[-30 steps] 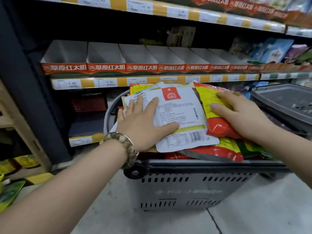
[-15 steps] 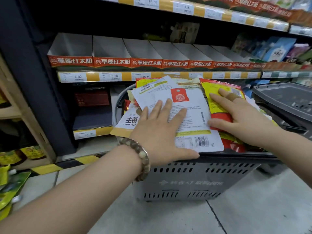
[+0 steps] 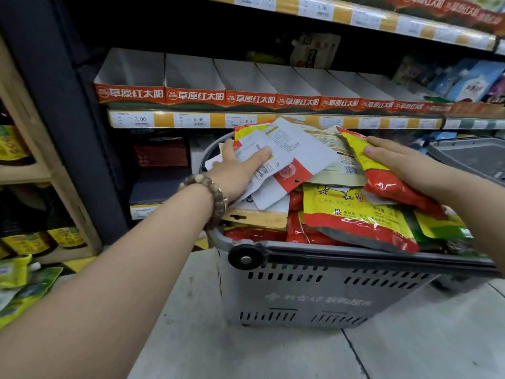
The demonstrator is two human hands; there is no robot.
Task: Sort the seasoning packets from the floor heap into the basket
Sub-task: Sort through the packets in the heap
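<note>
A grey plastic basket (image 3: 314, 291) stands on the floor, piled above its rim with seasoning packets. My left hand (image 3: 235, 170) grips the white packets (image 3: 295, 151) at the pile's left side, thumb on top and fingers underneath, and they are tilted up. My right hand (image 3: 401, 165) lies flat with straight fingers on a yellow-and-red packet (image 3: 388, 184) at the right. Another yellow-and-red packet (image 3: 355, 220) hangs over the near rim. Green and yellow packets of the floor heap (image 3: 21, 285) lie at the far left.
Store shelves with orange-fronted cardboard trays (image 3: 246, 97) and price labels rise directly behind the basket. A second grey basket (image 3: 470, 157) sits at the right edge. A wooden rack with bottles (image 3: 27, 239) stands at the left. Pale floor tiles (image 3: 246, 351) lie in front.
My left hand went from lying flat on the white packets to gripping their left edge, and the packets turned and tilted up. My right hand stayed on the yellow-and-red packet.
</note>
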